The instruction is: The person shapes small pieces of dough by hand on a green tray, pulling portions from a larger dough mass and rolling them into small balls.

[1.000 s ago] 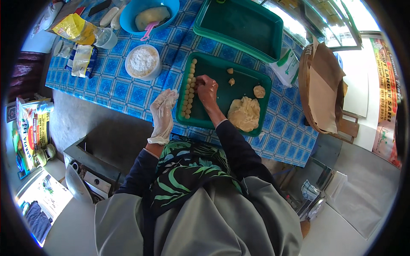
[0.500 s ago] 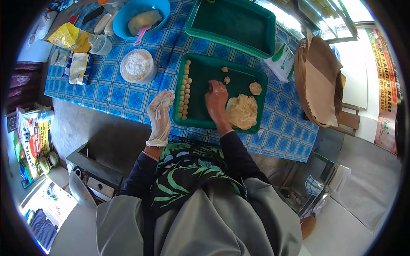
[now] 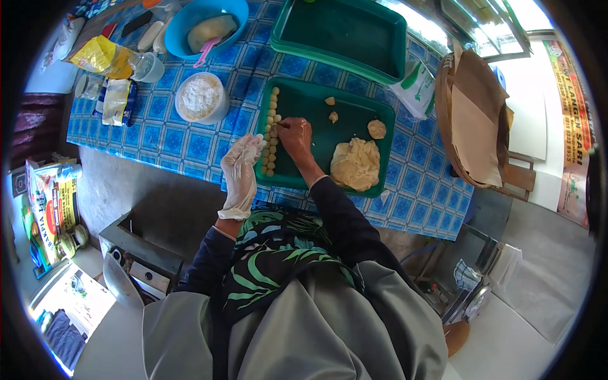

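My left hand (image 3: pixel 240 164), in a clear plastic glove, is held at the left rim of a green tray (image 3: pixel 324 185). Its fingers are bent together, and what they may hold is hidden. Bare, my right hand (image 3: pixel 295 136) hovers over the tray with its fingertips pinched beside the row of small dough balls (image 3: pixel 272 149). Any piece in that pinch is too small to make out. A soft, crumpled mass of pale dough (image 3: pixel 356 164) lies in the tray's near right corner. Beyond it are a flattened round of dough (image 3: pixel 377 130) and two small tan lumps (image 3: pixel 333 117).
A tub of white flour (image 3: pixel 201 98) stands left of the tray. Behind are a blue basin (image 3: pixel 239 31) holding a dough lump and pink utensil, and stacked green trays (image 3: pixel 339 38). Yellow packaging (image 3: pixel 104 57) lies far left; a round woven tray (image 3: pixel 448 120) leans at right.
My right hand has moved left, from near the dough mass to the row of balls. My left hand has shifted slightly toward the tray.
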The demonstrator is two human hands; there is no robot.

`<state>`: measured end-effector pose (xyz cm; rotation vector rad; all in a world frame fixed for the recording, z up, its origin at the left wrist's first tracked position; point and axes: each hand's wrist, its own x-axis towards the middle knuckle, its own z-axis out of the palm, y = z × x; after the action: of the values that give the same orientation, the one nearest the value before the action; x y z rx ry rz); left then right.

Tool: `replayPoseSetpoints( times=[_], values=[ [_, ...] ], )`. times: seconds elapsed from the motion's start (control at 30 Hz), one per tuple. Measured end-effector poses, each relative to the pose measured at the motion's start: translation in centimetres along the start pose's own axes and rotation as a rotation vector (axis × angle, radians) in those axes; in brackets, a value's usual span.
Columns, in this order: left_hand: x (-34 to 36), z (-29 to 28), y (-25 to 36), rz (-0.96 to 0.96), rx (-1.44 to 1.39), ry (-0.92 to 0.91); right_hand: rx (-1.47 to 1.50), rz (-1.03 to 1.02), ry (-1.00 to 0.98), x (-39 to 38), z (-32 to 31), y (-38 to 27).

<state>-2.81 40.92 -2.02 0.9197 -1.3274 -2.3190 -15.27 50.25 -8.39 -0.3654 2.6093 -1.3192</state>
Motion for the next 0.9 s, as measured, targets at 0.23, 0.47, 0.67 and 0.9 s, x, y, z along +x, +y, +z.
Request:
replayPoseSetpoints(
  times=[0.23, 0.47, 0.67, 0.9],
  values=[
    [-0.7, -1.0, 0.4, -0.031, -0.06, 0.05, 0.927, 0.622, -0.219, 0.2, -3.9, -0.6],
    [-0.4, 3.5, 0.3, -0.234, -0.086, -0.079, 0.963, 0.419, -0.203, -2.4, -6.8, -1.2],
    [0.5, 5.2, -2.1, -0.289, -0.097, -0.23, 0.342, -0.087, -0.107, -5.0, -8.5, -0.7],
    [0.1, 5.5, -1.4, -0.455, -0.223, -0.247, -0.088, -0.169, 0.402, -3.1, -17.3, 6.8]
  ],
)
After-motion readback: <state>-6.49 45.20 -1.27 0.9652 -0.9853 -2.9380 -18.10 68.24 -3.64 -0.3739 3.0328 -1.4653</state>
